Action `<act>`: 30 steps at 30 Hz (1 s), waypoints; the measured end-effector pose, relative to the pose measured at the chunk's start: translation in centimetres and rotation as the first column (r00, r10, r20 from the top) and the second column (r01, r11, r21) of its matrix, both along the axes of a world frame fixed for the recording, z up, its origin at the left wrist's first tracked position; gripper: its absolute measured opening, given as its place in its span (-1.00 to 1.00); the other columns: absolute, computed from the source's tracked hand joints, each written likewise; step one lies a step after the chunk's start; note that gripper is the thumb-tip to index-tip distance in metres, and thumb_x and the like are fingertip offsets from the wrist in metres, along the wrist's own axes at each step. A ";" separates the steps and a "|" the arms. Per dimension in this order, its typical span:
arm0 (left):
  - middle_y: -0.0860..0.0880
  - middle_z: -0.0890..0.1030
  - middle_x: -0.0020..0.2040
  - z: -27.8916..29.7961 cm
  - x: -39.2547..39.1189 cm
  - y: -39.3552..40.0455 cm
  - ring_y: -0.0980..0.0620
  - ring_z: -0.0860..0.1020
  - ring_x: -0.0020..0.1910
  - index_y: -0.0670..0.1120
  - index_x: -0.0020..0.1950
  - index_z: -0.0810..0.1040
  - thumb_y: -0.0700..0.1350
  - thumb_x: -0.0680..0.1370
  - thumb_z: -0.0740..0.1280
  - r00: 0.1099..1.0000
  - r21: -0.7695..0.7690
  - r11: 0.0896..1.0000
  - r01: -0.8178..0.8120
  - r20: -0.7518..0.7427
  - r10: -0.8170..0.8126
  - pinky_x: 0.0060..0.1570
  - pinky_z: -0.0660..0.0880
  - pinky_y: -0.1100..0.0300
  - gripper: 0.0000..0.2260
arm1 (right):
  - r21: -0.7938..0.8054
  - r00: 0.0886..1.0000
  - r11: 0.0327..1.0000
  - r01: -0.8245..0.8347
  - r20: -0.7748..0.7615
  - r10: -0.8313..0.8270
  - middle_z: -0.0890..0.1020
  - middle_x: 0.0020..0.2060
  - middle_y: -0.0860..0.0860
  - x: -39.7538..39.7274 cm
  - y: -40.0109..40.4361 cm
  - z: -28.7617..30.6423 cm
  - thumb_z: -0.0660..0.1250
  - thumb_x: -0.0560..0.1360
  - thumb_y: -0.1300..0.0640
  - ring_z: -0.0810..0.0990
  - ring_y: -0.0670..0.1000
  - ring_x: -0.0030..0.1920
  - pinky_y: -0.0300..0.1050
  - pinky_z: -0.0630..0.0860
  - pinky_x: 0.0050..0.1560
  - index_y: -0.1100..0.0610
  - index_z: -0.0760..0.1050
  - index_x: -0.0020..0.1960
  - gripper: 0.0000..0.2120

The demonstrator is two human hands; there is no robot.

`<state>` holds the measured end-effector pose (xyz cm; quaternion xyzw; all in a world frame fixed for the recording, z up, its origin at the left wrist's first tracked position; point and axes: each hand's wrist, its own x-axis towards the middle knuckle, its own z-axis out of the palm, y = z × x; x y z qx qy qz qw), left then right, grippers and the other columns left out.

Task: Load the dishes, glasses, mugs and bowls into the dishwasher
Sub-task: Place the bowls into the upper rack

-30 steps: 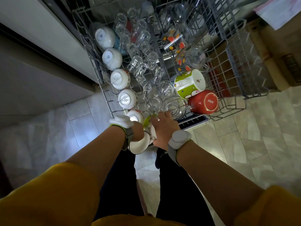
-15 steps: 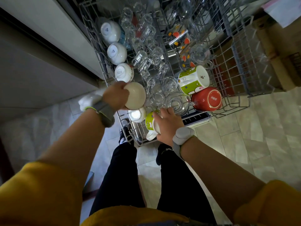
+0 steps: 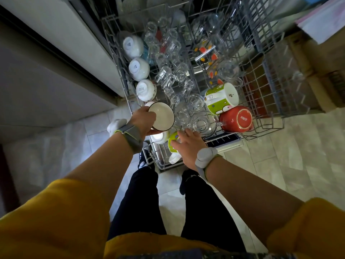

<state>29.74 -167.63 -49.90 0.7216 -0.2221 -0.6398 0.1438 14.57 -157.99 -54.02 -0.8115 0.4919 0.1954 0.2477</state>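
Head view: our left hand (image 3: 142, 119) grips a white bowl (image 3: 162, 116) over the dishwasher rack (image 3: 268, 126); our right hand (image 3: 188, 146), fingers spread, touches a green mug (image 3: 172, 142).

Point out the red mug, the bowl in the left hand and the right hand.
red mug (image 3: 236, 119): head view, its upturned base.
bowl (image 3: 162, 116): head view, its white inside.
right hand (image 3: 188, 146): head view, its back.

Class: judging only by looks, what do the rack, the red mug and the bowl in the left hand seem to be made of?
Rack: thin grey wire grid, probably coated metal.
Red mug: opaque, glossy, with a pale printed base, likely glazed ceramic.
Bowl held by the left hand: smooth white inside, dark rim, probably glazed ceramic or enamel.
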 end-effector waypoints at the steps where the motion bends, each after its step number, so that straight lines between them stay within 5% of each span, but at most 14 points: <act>1: -0.16 0.39 0.16 0.0 0.0 0.2 -0.22 0.44 0.08 -0.13 0.35 0.41 -0.35 0.56 0.10 0.999 0.001 0.999 0.038 0.014 -0.038 -0.13 0.60 -0.08 -0.62 | -0.011 1.000 1.000 -0.004 0.007 0.004 0.37 0.29 0.21 0.0 0.0 0.0 0.33 0.33 0.24 0.31 0.28 0.28 0.13 0.33 0.19 0.09 0.43 0.27 -0.50; 8: -0.19 0.37 0.20 0.0 0.6 1.0 -0.23 0.41 0.11 -0.13 0.30 0.41 -0.34 0.57 0.12 1.000 0.013 1.000 0.008 0.009 -0.008 -0.22 0.59 0.00 -0.68 | 0.067 0.999 0.997 0.039 -0.033 -0.037 0.37 0.29 0.11 0.9 -1.0 1.0 0.29 0.42 0.20 0.28 0.21 0.32 0.05 0.25 0.27 0.05 0.48 0.28 -0.57; 11: -0.19 0.38 0.26 0.7 0.0 0.4 -0.28 0.45 0.13 -0.10 0.27 0.41 -0.34 0.57 0.12 0.996 -0.065 0.995 -0.082 -0.037 0.080 -0.32 0.63 -0.03 -0.68 | 0.057 0.915 0.935 0.351 0.192 -0.355 0.54 0.14 0.09 0.7 -2.4 2.0 0.29 0.45 0.21 0.48 0.16 0.19 -0.03 0.42 0.16 0.11 0.58 0.16 -0.71; 12: -0.19 0.39 0.26 1.2 -0.6 0.0 -0.29 0.46 0.11 -0.11 0.26 0.41 -0.34 0.58 0.12 0.993 -0.090 0.991 -0.101 -0.074 0.094 -0.31 0.64 -0.06 -0.70 | 0.058 0.789 0.843 0.535 0.323 -0.523 0.60 0.04 0.12 0.3 -2.8 2.6 0.28 0.47 0.23 0.55 0.18 0.08 -0.01 0.48 0.05 0.16 0.61 0.08 -0.78; 14: -0.18 0.41 0.21 2.2 -1.9 -0.8 -0.26 0.50 0.06 -0.11 0.21 0.41 -0.30 0.61 0.14 0.982 -0.117 0.985 -0.126 -0.155 0.107 -0.28 0.64 -0.11 -0.78 | 0.225 0.394 0.543 0.809 0.478 -0.785 0.65 -0.13 0.15 -0.9 -4.3 4.2 0.25 0.53 0.18 0.62 0.18 -0.18 0.01 0.54 -0.20 0.17 0.59 -0.02 -0.85; 16: -0.14 0.44 0.15 3.7 -4.3 -2.1 -0.23 0.51 0.03 -0.08 0.17 0.42 -0.24 0.63 0.17 0.973 -0.137 0.983 -0.121 -0.215 0.090 -0.25 0.63 -0.15 -0.85 | 0.572 -0.105 0.164 0.804 0.407 -0.907 0.64 -0.17 0.17 -2.6 -6.4 6.8 0.18 0.61 0.04 0.62 0.15 -0.35 -0.09 0.47 -0.44 0.17 0.54 0.00 -0.76; 17: -0.13 0.45 0.15 4.5 -5.9 -3.3 -0.23 0.51 0.05 -0.04 0.16 0.43 -0.20 0.64 0.18 0.975 -0.165 0.982 -0.088 -0.217 0.051 -0.21 0.62 -0.18 -0.87 | 0.706 -0.271 0.039 0.707 0.322 -0.907 0.65 -0.17 0.19 -3.7 -7.8 8.1 0.14 0.62 -0.05 0.61 0.15 -0.38 -0.16 0.43 -0.49 0.19 0.53 0.04 -0.67; 21: -0.06 0.54 0.13 6.3 -10.8 -6.8 -0.09 0.50 0.05 0.00 0.26 0.47 -0.09 0.63 0.21 0.968 -0.435 0.866 0.245 0.054 -0.247 -0.01 0.58 0.00 -0.79 | 0.864 -0.510 -0.048 0.501 0.250 -0.823 0.67 -0.20 0.17 -7.2 -10.9 11.9 0.08 0.62 -0.20 0.65 0.16 -0.31 -0.17 0.48 -0.45 0.21 0.51 0.14 -0.50; 23: -0.03 0.52 0.09 6.8 -12.1 -8.2 -0.07 0.48 0.05 -0.03 0.32 0.46 -0.09 0.64 0.20 0.942 -0.517 0.795 0.316 0.071 -0.328 0.10 0.53 -0.01 -0.74 | 0.914 -0.610 -0.063 0.401 0.215 -0.762 0.65 -0.09 0.22 -8.7 -11.7 12.9 0.14 0.62 -0.14 0.66 0.20 -0.16 0.00 0.62 -0.23 0.25 0.49 0.17 -0.54; 26: 0.00 0.51 0.05 6.8 -13.5 -10.0 -0.06 0.51 0.00 -0.01 0.23 0.47 -0.03 0.63 0.21 0.890 -0.525 0.738 0.425 0.094 -0.445 0.09 0.54 0.04 -0.80 | 0.940 -0.656 -0.021 0.339 0.220 -0.722 0.61 0.10 0.28 -10.8 -12.9 13.5 0.20 0.60 -0.09 0.63 0.25 0.07 0.18 0.57 0.12 0.27 0.46 0.23 -0.56; 28: -0.01 0.55 -0.02 6.6 -14.2 -12.1 0.00 0.54 -0.10 -0.02 0.11 0.46 0.01 0.61 0.25 0.883 -0.527 0.738 0.421 0.052 -0.466 -0.02 0.58 0.12 -0.86 | 0.881 -0.618 -0.009 0.472 0.324 -0.716 0.62 0.06 0.26 -12.3 -15.0 13.2 0.22 0.60 -0.07 0.65 0.21 0.00 0.08 0.64 -0.03 0.23 0.50 0.15 -0.64; 30: -0.07 0.59 0.00 5.5 -14.4 -13.6 -0.06 0.55 -0.04 -0.11 0.13 0.51 0.11 0.55 0.26 0.819 -0.542 0.642 0.542 0.170 -0.548 0.01 0.52 0.10 -0.68 | 0.726 -0.530 -0.048 0.686 0.453 -0.717 0.60 0.03 0.23 -13.2 -17.8 12.6 0.29 0.58 -0.02 0.63 0.17 -0.06 -0.03 0.66 -0.21 0.22 0.49 0.11 -0.70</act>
